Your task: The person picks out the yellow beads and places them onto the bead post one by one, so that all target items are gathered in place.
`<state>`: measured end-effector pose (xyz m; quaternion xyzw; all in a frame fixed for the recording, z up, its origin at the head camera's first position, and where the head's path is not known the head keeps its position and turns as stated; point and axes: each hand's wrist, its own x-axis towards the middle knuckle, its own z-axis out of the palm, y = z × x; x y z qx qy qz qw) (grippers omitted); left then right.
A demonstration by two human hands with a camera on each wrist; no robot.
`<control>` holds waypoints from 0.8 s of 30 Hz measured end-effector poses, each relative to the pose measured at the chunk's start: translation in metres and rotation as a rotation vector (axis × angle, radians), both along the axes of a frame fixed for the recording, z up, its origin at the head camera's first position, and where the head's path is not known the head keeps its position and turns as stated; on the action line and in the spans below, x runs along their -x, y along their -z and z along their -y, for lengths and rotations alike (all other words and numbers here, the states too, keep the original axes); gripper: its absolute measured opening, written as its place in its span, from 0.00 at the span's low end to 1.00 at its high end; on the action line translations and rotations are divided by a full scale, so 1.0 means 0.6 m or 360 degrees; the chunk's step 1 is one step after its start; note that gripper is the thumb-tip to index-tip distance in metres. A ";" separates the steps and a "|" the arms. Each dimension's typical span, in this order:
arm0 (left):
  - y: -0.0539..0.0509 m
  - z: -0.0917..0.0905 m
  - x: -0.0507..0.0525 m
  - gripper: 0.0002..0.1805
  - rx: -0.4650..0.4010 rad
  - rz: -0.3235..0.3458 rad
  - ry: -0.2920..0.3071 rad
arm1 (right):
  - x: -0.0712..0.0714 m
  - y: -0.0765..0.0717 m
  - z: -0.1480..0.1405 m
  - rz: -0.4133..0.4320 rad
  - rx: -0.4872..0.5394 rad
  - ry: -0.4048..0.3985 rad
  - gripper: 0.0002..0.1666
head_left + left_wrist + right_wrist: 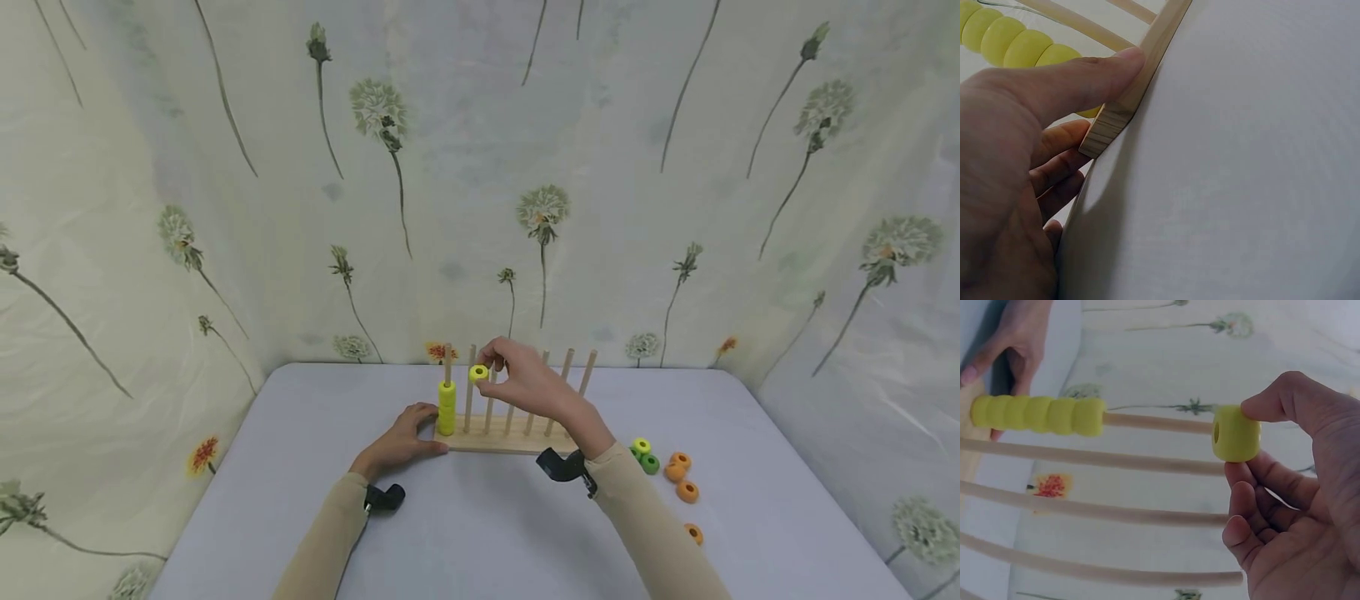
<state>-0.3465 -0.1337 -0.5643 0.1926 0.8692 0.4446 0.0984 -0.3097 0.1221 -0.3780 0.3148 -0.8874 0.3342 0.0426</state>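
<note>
A wooden peg rack [495, 444] with a row of upright pegs stands on the table. Several yellow beads [447, 408] are stacked on its leftmost peg, whose upper part is bare. At the rack's left end, my left hand [399, 440] grips the base [1107, 128], thumb along the front and fingers round the end. My right hand [534, 382] pinches one yellow bead [1238, 434] between thumb and fingers, up near the peg tops. In the right wrist view the bead's hole faces the pegs; whether it touches a peg I cannot tell.
Right of the rack lie loose beads: a yellow bead [641, 446], green beads [649, 464] and several orange beads [687, 491], one partly behind the right sleeve [637, 517]. A flower-patterned curtain [450, 167] rises behind the table [300, 467].
</note>
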 end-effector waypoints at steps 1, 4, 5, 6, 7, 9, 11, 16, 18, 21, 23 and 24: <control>-0.001 0.000 0.000 0.36 -0.0001 0.0000 0.0005 | 0.003 -0.005 0.003 -0.0013 0.0011 -0.0007 0.14; 0.001 0.001 0.001 0.36 0.0011 -0.0007 0.0009 | 0.011 -0.016 0.010 -0.0057 0.0019 -0.0015 0.14; 0.001 0.001 0.002 0.36 0.0025 -0.0003 0.0004 | 0.014 -0.019 0.012 -0.0067 0.0024 -0.0017 0.14; 0.002 0.001 0.002 0.37 0.0031 0.0001 0.0000 | 0.016 -0.022 0.014 -0.0076 0.0022 -0.0014 0.14; 0.003 0.001 0.002 0.37 0.0037 0.0003 -0.0003 | 0.018 -0.024 0.015 -0.0082 0.0024 -0.0011 0.14; 0.004 0.001 0.002 0.38 0.0045 0.0011 -0.0010 | 0.022 -0.029 0.019 -0.0083 0.0031 -0.0006 0.14; 0.005 0.001 0.003 0.38 0.0049 0.0018 -0.0015 | 0.027 -0.033 0.022 -0.0094 0.0029 0.0001 0.13; 0.005 0.000 0.004 0.39 0.0025 0.0026 -0.0025 | 0.040 -0.047 0.031 -0.0095 0.0020 0.0012 0.13; 0.004 0.000 0.004 0.40 0.0018 0.0031 -0.0028 | 0.045 -0.052 0.035 -0.0069 0.0028 0.0013 0.13; 0.004 0.001 0.004 0.40 0.0019 0.0042 -0.0029 | 0.050 -0.056 0.041 -0.0029 0.0032 0.0012 0.13; 0.005 0.001 0.004 0.41 0.0028 0.0053 -0.0031 | 0.054 -0.056 0.044 -0.0014 0.0035 0.0004 0.13; 0.005 0.001 0.004 0.41 0.0030 0.0056 -0.0030 | 0.055 -0.056 0.046 -0.0013 0.0029 0.0002 0.14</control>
